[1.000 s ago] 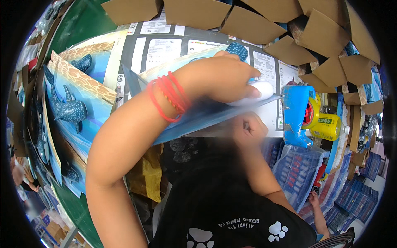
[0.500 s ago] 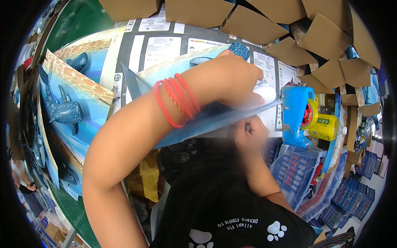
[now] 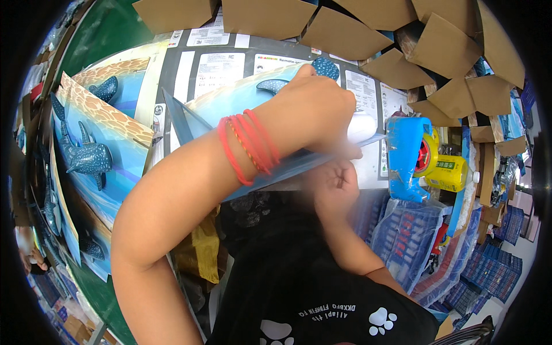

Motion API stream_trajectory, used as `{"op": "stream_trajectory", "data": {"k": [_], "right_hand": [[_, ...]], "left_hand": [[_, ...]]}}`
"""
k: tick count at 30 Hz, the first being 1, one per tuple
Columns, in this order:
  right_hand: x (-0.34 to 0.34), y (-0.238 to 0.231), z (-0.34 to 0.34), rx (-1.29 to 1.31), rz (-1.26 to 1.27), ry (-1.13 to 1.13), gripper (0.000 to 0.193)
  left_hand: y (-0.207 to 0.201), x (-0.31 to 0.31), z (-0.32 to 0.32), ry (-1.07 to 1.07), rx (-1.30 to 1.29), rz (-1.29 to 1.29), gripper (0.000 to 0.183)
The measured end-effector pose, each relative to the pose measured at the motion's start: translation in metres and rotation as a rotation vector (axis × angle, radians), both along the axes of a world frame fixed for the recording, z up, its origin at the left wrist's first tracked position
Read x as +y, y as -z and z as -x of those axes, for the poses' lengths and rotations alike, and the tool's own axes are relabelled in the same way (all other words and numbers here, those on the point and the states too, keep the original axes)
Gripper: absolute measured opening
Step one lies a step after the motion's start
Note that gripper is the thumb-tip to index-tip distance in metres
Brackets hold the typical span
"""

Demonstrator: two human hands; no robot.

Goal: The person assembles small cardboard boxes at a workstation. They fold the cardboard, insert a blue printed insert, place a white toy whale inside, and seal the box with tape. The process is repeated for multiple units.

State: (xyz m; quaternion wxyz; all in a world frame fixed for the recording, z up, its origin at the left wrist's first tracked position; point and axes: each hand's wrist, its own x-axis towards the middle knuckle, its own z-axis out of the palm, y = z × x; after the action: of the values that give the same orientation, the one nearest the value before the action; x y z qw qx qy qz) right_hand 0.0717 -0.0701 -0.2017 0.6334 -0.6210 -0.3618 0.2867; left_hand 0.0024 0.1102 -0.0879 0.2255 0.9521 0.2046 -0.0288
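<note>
A blue printed card insert (image 3: 210, 106) with folded side flaps is tilted in front of me, holding a dark blue, white-spotted whale shark toy (image 3: 326, 69) and a smooth white piece (image 3: 362, 127). My left hand (image 3: 322, 109), with red bands at its wrist, reaches over the toy's middle. Its fingers are bent and mostly hidden, with the thumb by the card's near edge. Below that edge, close to my body, is my right hand (image 3: 336, 184), slightly blurred. Its fingers are curled closed; whatever they hold is not visible.
At right stand a blue tape dispenser (image 3: 405, 158) with a red hub and a yellow bottle (image 3: 448, 172). Open brown cartons (image 3: 345, 34) line the far side. More cards with whale shark toys (image 3: 91, 157) lie at left. Plastic-wrapped blue packs (image 3: 402, 241) sit at lower right.
My right hand has shifted a little left and toward me. The left hand has turned slightly, its fingers drawn in from the white piece. The whole view has shifted slightly.
</note>
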Motion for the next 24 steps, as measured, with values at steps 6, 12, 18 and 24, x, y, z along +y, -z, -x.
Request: {"op": "stream_trajectory", "data": {"k": [6,12,18,24], "right_hand": [[0.005,-0.044,-0.003,0.391,0.255,-0.045,0.019],[0.008,-0.022,-0.005,-0.208,0.006,0.040,0.018],[-0.001,-0.022,-0.014,-0.521,0.268,-0.076,0.019],[0.001,-0.006,-0.030,1.166,0.112,-0.299,0.030]], "left_hand": [[0.003,0.000,0.001,-0.009,-0.016,0.008,0.083],[-0.003,0.000,-0.001,-0.005,0.021,0.031,0.070],[0.001,0.000,0.001,-0.015,-0.027,0.022,0.065],[0.012,-0.001,0.004,-0.031,-0.194,0.052,0.064]]}}
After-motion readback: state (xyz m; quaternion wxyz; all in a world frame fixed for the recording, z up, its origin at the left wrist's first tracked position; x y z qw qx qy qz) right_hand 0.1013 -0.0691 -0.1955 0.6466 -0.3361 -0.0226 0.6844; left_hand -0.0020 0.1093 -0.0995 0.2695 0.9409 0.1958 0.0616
